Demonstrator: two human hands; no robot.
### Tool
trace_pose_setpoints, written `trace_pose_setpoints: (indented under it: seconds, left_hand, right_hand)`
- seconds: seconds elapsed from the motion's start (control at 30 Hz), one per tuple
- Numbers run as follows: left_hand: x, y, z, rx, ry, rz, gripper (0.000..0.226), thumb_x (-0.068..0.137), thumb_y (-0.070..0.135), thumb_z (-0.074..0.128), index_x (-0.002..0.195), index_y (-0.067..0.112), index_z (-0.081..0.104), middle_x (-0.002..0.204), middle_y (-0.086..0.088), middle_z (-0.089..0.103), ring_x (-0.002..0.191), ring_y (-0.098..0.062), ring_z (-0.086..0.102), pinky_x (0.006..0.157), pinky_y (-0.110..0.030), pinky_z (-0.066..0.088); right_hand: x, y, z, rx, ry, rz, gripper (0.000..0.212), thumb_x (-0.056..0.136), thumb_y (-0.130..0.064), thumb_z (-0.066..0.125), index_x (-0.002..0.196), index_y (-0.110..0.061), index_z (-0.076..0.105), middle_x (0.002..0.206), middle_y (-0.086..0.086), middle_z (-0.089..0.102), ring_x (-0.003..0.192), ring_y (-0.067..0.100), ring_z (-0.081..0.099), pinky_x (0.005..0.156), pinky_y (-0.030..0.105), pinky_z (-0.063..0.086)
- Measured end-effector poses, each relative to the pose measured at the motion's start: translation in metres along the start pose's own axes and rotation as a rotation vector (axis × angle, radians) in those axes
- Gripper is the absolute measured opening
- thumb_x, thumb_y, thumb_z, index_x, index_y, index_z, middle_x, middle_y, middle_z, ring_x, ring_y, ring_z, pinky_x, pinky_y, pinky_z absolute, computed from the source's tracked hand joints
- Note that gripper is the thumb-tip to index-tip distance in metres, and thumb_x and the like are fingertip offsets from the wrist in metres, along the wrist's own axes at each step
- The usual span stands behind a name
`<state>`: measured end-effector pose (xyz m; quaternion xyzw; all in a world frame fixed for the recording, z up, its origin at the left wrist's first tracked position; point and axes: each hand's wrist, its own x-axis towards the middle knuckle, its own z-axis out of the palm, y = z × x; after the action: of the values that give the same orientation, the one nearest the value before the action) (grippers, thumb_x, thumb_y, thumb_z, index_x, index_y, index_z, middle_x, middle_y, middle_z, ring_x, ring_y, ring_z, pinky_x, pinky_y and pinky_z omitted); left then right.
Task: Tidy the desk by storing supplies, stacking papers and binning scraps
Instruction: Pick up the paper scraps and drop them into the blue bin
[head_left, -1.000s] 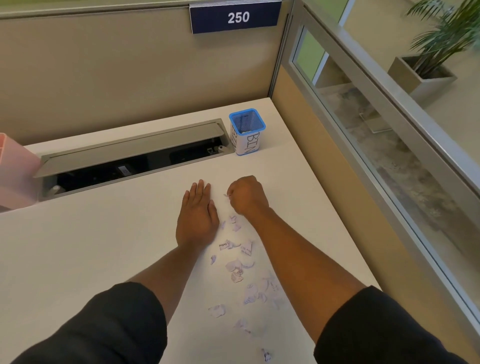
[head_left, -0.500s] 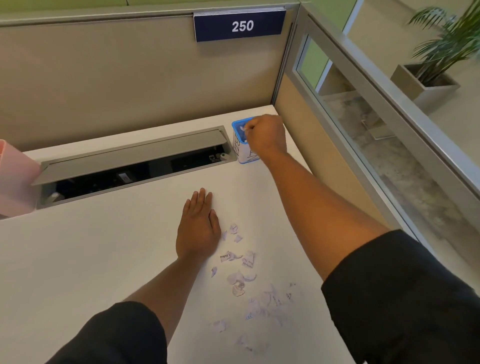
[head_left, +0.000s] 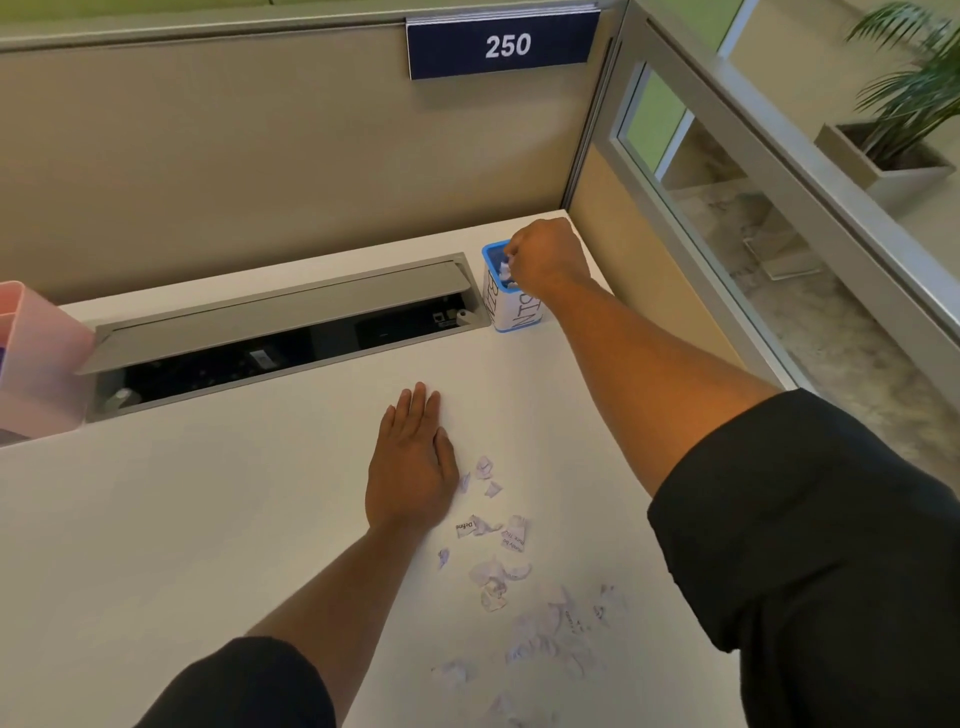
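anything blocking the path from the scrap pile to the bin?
Nothing visible. The bin stands open-topped at the desk's far right corner, with bare desk between it and the paper scraps. The right hand is over its opening; the left hand rests flat left of the pile, off that line.

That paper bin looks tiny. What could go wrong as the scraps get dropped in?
1. The bin is small and narrow, and the right hand covers much of its mouth, so a scrap could fall outside it.
2. It stands right beside the open cable trough; a stray piece might land in there.
3. Many scraps lie by the flat left hand; moving it could scatter them.
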<state>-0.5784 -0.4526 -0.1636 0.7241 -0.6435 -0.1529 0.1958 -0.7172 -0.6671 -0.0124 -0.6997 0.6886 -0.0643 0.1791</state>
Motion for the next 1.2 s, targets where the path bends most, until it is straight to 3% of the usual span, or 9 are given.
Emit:
trace_pose_setpoints:
  seconds: [0.13, 0.33, 0.43, 0.5, 0.63, 0.87, 1.03, 1.2]
  left_hand:
    - [0.000, 0.000, 0.000, -0.001, 0.005, 0.006, 0.052, 0.106, 0.030, 0.030, 0.156, 0.018, 0.032, 0.165, 0.001, 0.023, 0.154, -0.015, 0.013, 0.126, -0.030, 0.006]
    - [-0.001, 0.001, -0.003, 0.007, -0.014, 0.004, 0.053, 0.106, 0.031, 0.028, 0.157, 0.018, 0.027, 0.166, 0.001, 0.019, 0.154, -0.014, 0.009, 0.126, -0.030, 0.004]
    - [-0.001, 0.001, -0.003, 0.024, -0.047, 0.011, 0.054, 0.107, 0.032, 0.023, 0.159, 0.018, 0.022, 0.167, 0.002, 0.013, 0.155, -0.014, 0.005, 0.127, -0.031, 0.002]
    - [-0.001, 0.001, -0.005, 0.028, -0.061, 0.015, 0.054, 0.107, 0.032, 0.021, 0.159, 0.018, 0.019, 0.167, 0.002, 0.011, 0.155, -0.014, 0.003, 0.126, -0.031, 0.001]
    - [-0.005, -0.001, -0.010, 0.030, -0.081, 0.032, 0.054, 0.107, 0.033, 0.019, 0.160, 0.019, 0.016, 0.168, 0.004, 0.009, 0.155, -0.012, 0.002, 0.126, -0.030, 0.001]
    - [-0.034, -0.011, -0.018, 0.034, -0.103, 0.055, 0.055, 0.106, 0.036, 0.016, 0.160, 0.021, 0.017, 0.167, 0.008, 0.011, 0.154, -0.009, 0.004, 0.127, -0.034, 0.006]
    - [-0.055, -0.017, -0.022, 0.027, -0.108, 0.037, 0.055, 0.106, 0.034, 0.014, 0.160, 0.022, 0.016, 0.167, 0.010, 0.011, 0.154, -0.006, 0.002, 0.126, -0.033, 0.005]
    - [-0.071, -0.022, -0.024, 0.031, -0.113, 0.044, 0.054, 0.107, 0.033, 0.015, 0.160, 0.023, 0.015, 0.166, 0.011, 0.009, 0.153, -0.004, 0.000, 0.126, -0.030, 0.003]
  right_hand:
    - [-0.001, 0.001, -0.006, -0.031, 0.035, -0.070, 0.034, 0.085, -0.014, 0.066, 0.119, -0.011, 0.064, 0.121, 0.013, 0.064, 0.101, 0.029, 0.064, 0.084, 0.033, 0.054]
    - [-0.023, 0.008, -0.007, 0.191, 0.205, -0.056, 0.024, 0.087, -0.006, 0.053, 0.102, -0.008, 0.071, 0.113, 0.013, 0.068, 0.087, 0.031, 0.067, 0.058, 0.031, 0.049]
    - [-0.043, 0.011, 0.001, 0.271, 0.239, -0.074, 0.024, 0.085, -0.003, 0.049, 0.081, -0.013, 0.070, 0.104, 0.013, 0.069, 0.083, 0.031, 0.066, 0.048, 0.020, 0.035]
    - [-0.061, 0.014, 0.014, 0.317, 0.203, -0.116, 0.024, 0.084, 0.000, 0.051, 0.074, -0.013, 0.070, 0.095, 0.012, 0.070, 0.081, 0.026, 0.065, 0.053, 0.022, 0.040]
    - [-0.105, 0.024, 0.049, 0.376, 0.002, -0.153, 0.022, 0.085, -0.001, 0.059, 0.098, -0.007, 0.076, 0.102, 0.011, 0.072, 0.094, 0.023, 0.066, 0.089, 0.025, 0.049]
    - [-0.160, 0.037, 0.096, 0.169, -0.298, -0.146, 0.032, 0.090, -0.031, 0.061, 0.121, -0.019, 0.065, 0.125, 0.002, 0.057, 0.120, 0.019, 0.050, 0.103, 0.034, 0.042]
    - [-0.191, 0.042, 0.109, 0.034, -0.344, -0.310, 0.023, 0.091, -0.025, 0.056, 0.110, -0.019, 0.069, 0.119, 0.001, 0.050, 0.114, 0.020, 0.046, 0.095, 0.037, 0.046]
    - [-0.217, 0.046, 0.119, 0.149, -0.302, -0.384, 0.026, 0.090, -0.033, 0.059, 0.108, -0.018, 0.070, 0.111, 0.000, 0.052, 0.103, 0.019, 0.047, 0.090, 0.035, 0.047]
